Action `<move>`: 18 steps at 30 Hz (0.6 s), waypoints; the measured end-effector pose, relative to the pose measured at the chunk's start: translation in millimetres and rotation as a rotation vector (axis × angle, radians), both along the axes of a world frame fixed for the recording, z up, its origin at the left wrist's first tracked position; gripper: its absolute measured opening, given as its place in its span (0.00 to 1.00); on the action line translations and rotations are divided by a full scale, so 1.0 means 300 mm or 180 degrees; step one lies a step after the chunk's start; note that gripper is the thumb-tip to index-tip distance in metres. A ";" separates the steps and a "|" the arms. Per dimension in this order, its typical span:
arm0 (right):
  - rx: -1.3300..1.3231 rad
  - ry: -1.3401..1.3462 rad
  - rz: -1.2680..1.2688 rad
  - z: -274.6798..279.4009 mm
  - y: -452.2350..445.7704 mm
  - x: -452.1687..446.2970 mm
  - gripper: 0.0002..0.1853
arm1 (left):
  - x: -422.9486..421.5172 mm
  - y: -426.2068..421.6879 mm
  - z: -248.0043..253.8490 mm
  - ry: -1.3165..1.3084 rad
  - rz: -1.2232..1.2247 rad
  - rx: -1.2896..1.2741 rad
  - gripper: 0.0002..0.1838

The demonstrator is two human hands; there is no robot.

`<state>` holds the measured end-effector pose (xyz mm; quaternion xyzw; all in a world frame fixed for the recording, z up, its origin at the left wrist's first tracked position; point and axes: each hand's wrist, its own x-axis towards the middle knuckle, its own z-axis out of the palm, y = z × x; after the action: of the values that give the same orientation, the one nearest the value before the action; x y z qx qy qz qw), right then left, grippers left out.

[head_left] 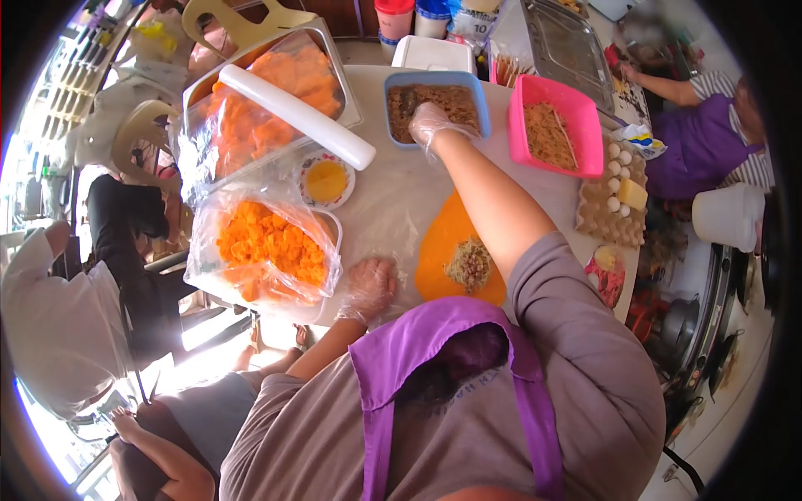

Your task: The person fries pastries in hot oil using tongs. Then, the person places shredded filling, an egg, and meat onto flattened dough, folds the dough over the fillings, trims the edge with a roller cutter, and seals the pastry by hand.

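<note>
Right arm [493, 188] reaches forward; left hand [370, 288] (gloved) rests nearer.

One rolling pin [296, 117], one egg tray [616, 224]

Glossy pink plastic tub [589, 154].

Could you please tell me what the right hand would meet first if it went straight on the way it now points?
The right hand would likely first push into the brown filling, then meet the far-left wall of the blue tub; its depth there is unclear.
</note>
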<state>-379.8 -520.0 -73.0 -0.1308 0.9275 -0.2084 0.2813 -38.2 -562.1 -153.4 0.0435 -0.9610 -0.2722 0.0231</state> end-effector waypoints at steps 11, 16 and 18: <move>-0.0900 0.1535 0.1697 -0.322 0.076 -0.080 0.06 | 0.004 0.005 -0.039 0.0258 0.0069 0.0091 0.16; -0.1728 -0.0492 -0.0305 -0.242 0.053 -0.050 0.05 | -0.031 0.006 0.034 -0.0323 -0.0072 0.0046 0.14; -0.2226 -0.1076 -0.0874 -0.155 0.088 -0.006 0.10 | -0.027 0.012 0.026 -0.0236 -0.0036 0.0124 0.14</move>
<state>-381.5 -493.7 -119.5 -0.0574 0.7504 -0.5651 0.3379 -46.4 -558.6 -145.6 0.0486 -0.9559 -0.2892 -0.0150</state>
